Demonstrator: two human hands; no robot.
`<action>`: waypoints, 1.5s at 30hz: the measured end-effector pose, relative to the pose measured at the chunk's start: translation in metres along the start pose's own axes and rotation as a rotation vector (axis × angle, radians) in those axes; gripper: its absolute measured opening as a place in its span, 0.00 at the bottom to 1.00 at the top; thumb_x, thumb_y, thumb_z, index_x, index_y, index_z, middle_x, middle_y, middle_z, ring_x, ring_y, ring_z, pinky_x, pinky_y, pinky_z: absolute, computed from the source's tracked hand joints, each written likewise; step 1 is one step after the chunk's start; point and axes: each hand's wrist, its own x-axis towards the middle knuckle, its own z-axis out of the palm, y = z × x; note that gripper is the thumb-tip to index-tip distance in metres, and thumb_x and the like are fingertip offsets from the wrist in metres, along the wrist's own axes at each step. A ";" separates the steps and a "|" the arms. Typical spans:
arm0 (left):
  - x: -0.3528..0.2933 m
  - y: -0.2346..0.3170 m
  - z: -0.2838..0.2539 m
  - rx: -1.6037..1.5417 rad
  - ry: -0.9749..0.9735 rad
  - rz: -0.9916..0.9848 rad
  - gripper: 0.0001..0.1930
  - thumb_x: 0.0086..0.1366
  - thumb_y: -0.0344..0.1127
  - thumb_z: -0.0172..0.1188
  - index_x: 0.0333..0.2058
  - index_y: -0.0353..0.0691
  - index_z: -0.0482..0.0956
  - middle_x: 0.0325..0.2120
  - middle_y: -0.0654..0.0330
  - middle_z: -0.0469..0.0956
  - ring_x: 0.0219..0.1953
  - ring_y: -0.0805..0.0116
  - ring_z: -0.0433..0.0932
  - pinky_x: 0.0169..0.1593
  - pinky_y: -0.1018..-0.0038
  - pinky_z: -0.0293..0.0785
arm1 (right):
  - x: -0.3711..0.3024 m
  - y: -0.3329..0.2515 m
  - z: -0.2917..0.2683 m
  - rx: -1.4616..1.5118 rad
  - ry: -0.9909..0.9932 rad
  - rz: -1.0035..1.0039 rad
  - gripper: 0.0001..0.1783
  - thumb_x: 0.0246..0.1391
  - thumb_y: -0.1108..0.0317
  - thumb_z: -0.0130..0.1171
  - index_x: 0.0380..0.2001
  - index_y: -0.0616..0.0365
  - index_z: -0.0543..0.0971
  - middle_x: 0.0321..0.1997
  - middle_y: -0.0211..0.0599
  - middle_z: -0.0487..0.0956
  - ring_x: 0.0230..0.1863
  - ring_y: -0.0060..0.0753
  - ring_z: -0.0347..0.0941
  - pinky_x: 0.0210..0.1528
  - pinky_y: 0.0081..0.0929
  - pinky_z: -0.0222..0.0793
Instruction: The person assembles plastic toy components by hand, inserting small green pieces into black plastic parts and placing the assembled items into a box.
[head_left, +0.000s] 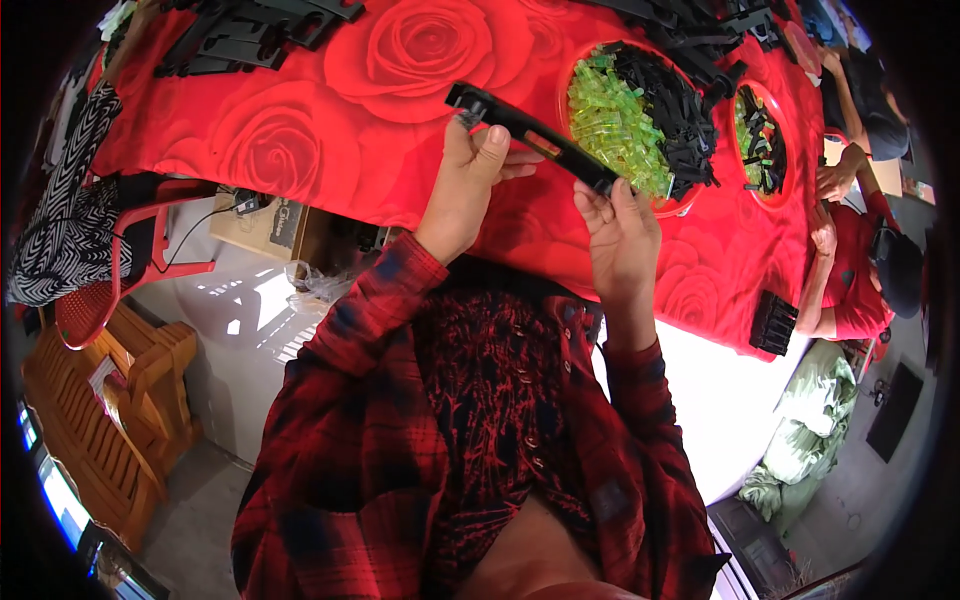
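Both my hands hold a long, narrow black plastic part (558, 150) above the front of the table, tilted so that its left end is farther away. A slot shows near its middle. My left hand (470, 180) grips it near the left end, thumb on top. At the other end my right hand (618, 222) pinches it between thumb and fingers. Just beyond my right hand is a round red basin (563, 95), holding yellow-green translucent pieces (615, 120) on its left and small black pieces (665, 115) on its right.
A rose-patterned red cloth (400, 45) covers the table. More black parts (245, 35) lie at the far left. A second basin (783, 110) stands to the right. People (850, 270) work at the right edge. A red chair (120, 250) and a cardboard box (262, 228) are at left.
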 end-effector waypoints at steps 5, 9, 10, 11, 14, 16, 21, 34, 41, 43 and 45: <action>0.003 -0.005 -0.001 -0.116 -0.067 -0.119 0.17 0.76 0.45 0.46 0.53 0.39 0.70 0.50 0.58 0.75 0.52 0.65 0.76 0.56 0.62 0.74 | -0.012 0.003 0.012 -0.133 -0.048 0.105 0.15 0.66 0.67 0.54 0.49 0.67 0.70 0.47 0.44 0.78 0.42 0.36 0.80 0.48 0.31 0.78; 0.002 0.002 0.001 -0.160 -0.069 -0.186 0.20 0.76 0.46 0.45 0.56 0.39 0.71 0.55 0.57 0.74 0.56 0.65 0.74 0.60 0.62 0.70 | -0.019 0.005 0.017 -0.329 -0.143 0.164 0.16 0.64 0.69 0.57 0.50 0.68 0.69 0.46 0.43 0.78 0.38 0.34 0.81 0.43 0.30 0.79; 0.002 0.003 0.000 -0.160 -0.069 -0.185 0.20 0.76 0.46 0.45 0.56 0.39 0.71 0.55 0.57 0.74 0.56 0.65 0.74 0.60 0.62 0.70 | -0.021 0.005 0.019 -0.392 -0.188 0.164 0.16 0.64 0.69 0.57 0.50 0.68 0.69 0.46 0.43 0.79 0.38 0.34 0.80 0.43 0.30 0.79; 0.002 0.002 -0.001 -0.214 -0.117 -0.182 0.20 0.76 0.46 0.45 0.56 0.39 0.71 0.57 0.57 0.73 0.57 0.65 0.73 0.60 0.62 0.69 | -0.021 0.006 0.019 -0.394 -0.215 0.178 0.17 0.64 0.69 0.57 0.51 0.67 0.68 0.44 0.41 0.78 0.38 0.32 0.80 0.42 0.28 0.79; 0.002 0.001 -0.003 -0.270 -0.172 -0.185 0.21 0.75 0.47 0.46 0.56 0.38 0.71 0.58 0.57 0.72 0.56 0.64 0.73 0.61 0.62 0.69 | -0.021 0.013 0.019 -0.471 -0.258 0.134 0.18 0.64 0.70 0.57 0.51 0.67 0.67 0.43 0.39 0.77 0.38 0.31 0.80 0.40 0.26 0.79; 0.001 0.001 -0.002 -0.274 -0.181 -0.192 0.21 0.75 0.48 0.46 0.56 0.38 0.71 0.58 0.57 0.72 0.56 0.64 0.74 0.61 0.62 0.69 | -0.023 0.015 0.019 -0.496 -0.275 0.157 0.18 0.64 0.70 0.56 0.53 0.67 0.66 0.45 0.42 0.77 0.39 0.32 0.80 0.41 0.28 0.79; -0.002 -0.003 -0.003 -0.221 -0.172 -0.223 0.25 0.74 0.54 0.45 0.53 0.37 0.73 0.49 0.54 0.77 0.49 0.60 0.78 0.57 0.62 0.73 | -0.024 0.017 0.016 -0.571 -0.359 0.267 0.19 0.65 0.69 0.54 0.54 0.67 0.65 0.47 0.45 0.77 0.39 0.34 0.80 0.43 0.29 0.79; -0.003 0.001 -0.003 -0.410 -0.037 -0.492 0.29 0.71 0.59 0.47 0.51 0.36 0.74 0.39 0.56 0.79 0.41 0.65 0.80 0.46 0.68 0.78 | -0.023 0.000 0.019 -0.609 -0.236 -0.162 0.14 0.66 0.71 0.53 0.51 0.65 0.71 0.37 0.35 0.77 0.40 0.23 0.76 0.38 0.23 0.78; -0.005 -0.003 -0.003 -0.429 -0.118 -0.507 0.29 0.70 0.59 0.49 0.52 0.36 0.74 0.38 0.57 0.79 0.37 0.68 0.78 0.42 0.70 0.78 | -0.018 -0.005 0.022 -0.769 -0.145 -0.394 0.14 0.61 0.76 0.56 0.50 0.64 0.74 0.39 0.37 0.77 0.40 0.26 0.75 0.43 0.25 0.73; -0.006 -0.007 -0.003 -0.445 -0.135 -0.502 0.27 0.71 0.58 0.49 0.51 0.38 0.75 0.37 0.59 0.79 0.38 0.68 0.79 0.43 0.70 0.77 | -0.015 -0.008 0.031 -1.106 -0.266 -0.810 0.19 0.55 0.79 0.59 0.51 0.62 0.76 0.44 0.42 0.75 0.46 0.35 0.73 0.49 0.30 0.70; -0.008 -0.013 -0.003 -0.500 -0.072 -0.566 0.24 0.71 0.56 0.51 0.51 0.40 0.75 0.37 0.61 0.79 0.37 0.68 0.78 0.43 0.70 0.77 | -0.013 -0.004 0.036 -1.143 -0.251 -0.836 0.20 0.53 0.80 0.60 0.51 0.61 0.76 0.47 0.44 0.74 0.48 0.40 0.72 0.51 0.32 0.69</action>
